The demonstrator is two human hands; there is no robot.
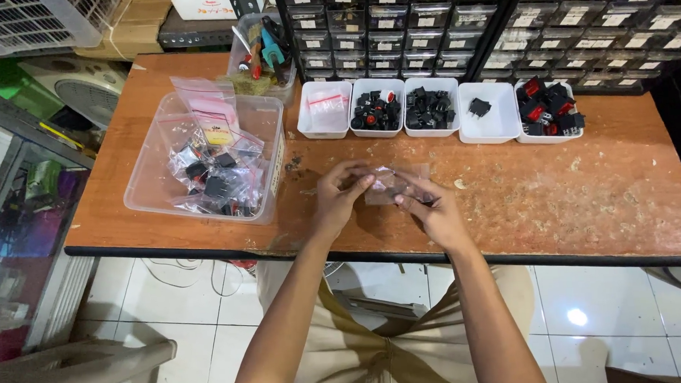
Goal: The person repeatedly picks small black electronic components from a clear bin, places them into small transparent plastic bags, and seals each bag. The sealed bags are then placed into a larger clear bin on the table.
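Above the wooden table [507, 201], left hand [339, 197] and right hand [432, 211] pinch a small clear bag [389, 184] (light, limp, likely slippery) by its edges.

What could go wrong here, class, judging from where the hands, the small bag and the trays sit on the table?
1. Both hands, left hand and right hand, pinch a small clear bag above the table; a small part could perhaps slip out and get lost among the crumbs on the worn table.
2. The big clear tub of filled bags sits near the table's front edge; an elbow might nudge it off.
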